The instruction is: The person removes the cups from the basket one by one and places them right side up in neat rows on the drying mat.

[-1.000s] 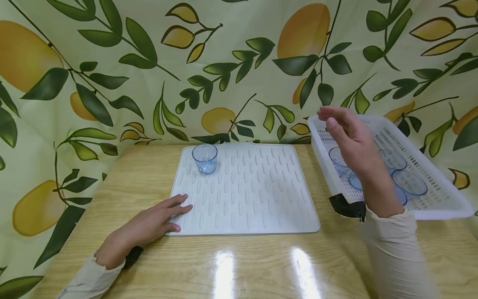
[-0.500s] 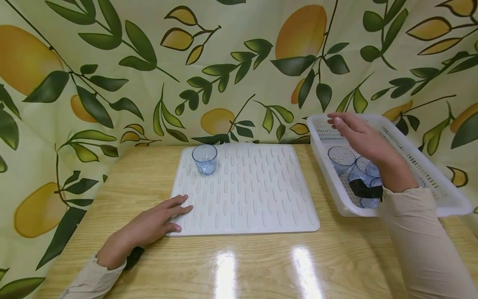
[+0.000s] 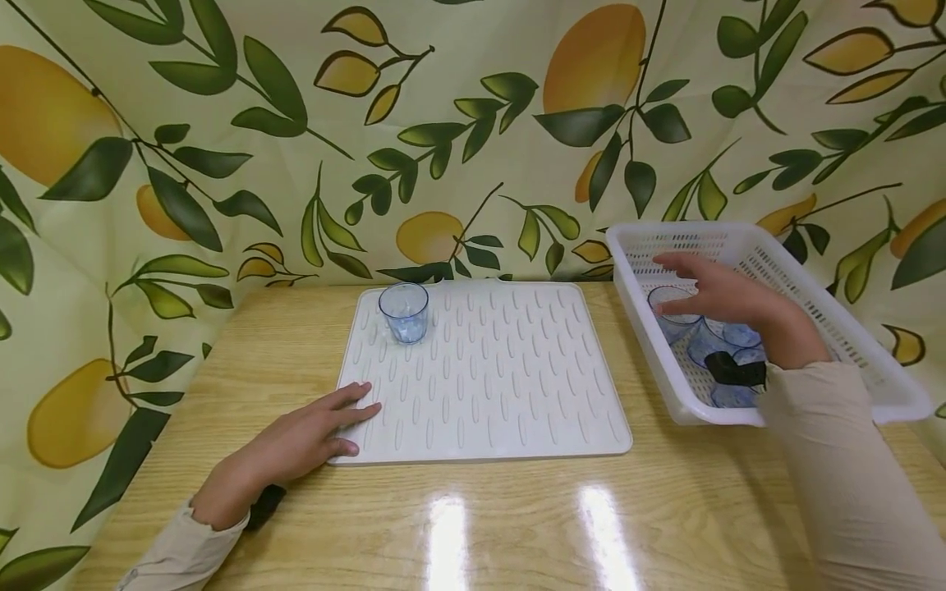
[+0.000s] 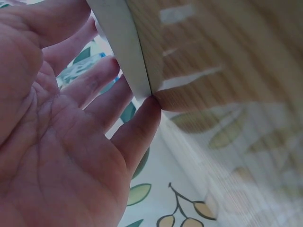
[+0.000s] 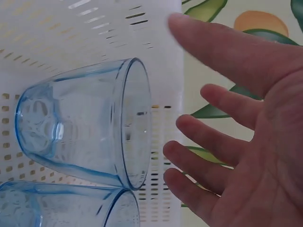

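Observation:
My left hand [image 3: 299, 439] rests with spread fingers on the front left corner of a white ridged drying mat [image 3: 510, 377]. In the left wrist view its fingertips touch the mat's edge [image 4: 124, 47]. One clear blue glass [image 3: 405, 313] stands upright at the mat's back left. Over a white slotted basket [image 3: 643, 328] on the right hovers my right hand [image 3: 727, 294], thumb and fingers apart and holding nothing. Just below it is a blue glass [image 5: 90, 125], apart from the fingers in the right wrist view. Several more glasses stand in the basket, partly hidden by the hand and wrist.
The wooden table [image 3: 517, 525] runs in front of the mat, with bright light reflections on it. A patterned cloth [image 3: 458, 148] with fruit and leaves hangs directly behind the mat and basket. The basket's raised rim [image 3: 905, 402] borders the glasses.
My right hand has shifted right and lower over the basket, and its thumb has spread away from the fingers. The left hand and the glass on the mat have stayed put.

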{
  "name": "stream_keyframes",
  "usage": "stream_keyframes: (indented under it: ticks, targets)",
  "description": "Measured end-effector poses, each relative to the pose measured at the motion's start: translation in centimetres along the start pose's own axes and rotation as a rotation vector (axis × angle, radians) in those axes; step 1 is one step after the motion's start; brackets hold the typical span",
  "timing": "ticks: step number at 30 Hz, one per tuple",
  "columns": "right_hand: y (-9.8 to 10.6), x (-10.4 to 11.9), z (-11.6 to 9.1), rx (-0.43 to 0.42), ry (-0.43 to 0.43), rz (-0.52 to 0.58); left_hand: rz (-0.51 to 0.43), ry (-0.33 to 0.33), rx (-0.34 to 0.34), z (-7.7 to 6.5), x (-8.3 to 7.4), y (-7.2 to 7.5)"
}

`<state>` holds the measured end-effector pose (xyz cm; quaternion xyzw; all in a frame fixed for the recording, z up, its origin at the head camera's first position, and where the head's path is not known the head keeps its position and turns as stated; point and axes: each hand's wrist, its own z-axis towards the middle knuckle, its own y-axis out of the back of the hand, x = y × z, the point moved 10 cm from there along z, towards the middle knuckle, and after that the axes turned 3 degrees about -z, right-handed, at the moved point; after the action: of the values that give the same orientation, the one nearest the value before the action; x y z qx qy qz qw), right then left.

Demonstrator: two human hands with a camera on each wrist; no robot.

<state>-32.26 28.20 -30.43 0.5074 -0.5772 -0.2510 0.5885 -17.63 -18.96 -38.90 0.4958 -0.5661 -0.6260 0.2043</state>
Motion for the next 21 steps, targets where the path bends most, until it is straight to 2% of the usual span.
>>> stream_keyframes:
  ticks: [6, 15, 21]
  targets:
    - [-0.9, -0.4, 0.3, 0.043, 0.028, -0.017, -0.003, 0.001, 0.005, -0.1, 0.1, 0.1]
    - [-2.3, -2.3, 0.5, 0.138, -0.061, -0.027, 0.006, -0.004, -0.004, 0.1, -0.1, 0.1]
    - [-2.8, -2.5, 0.7, 0.139, -0.062, -0.052, 0.017, -0.009, -0.009, 0.0, -0.3, 0.2]
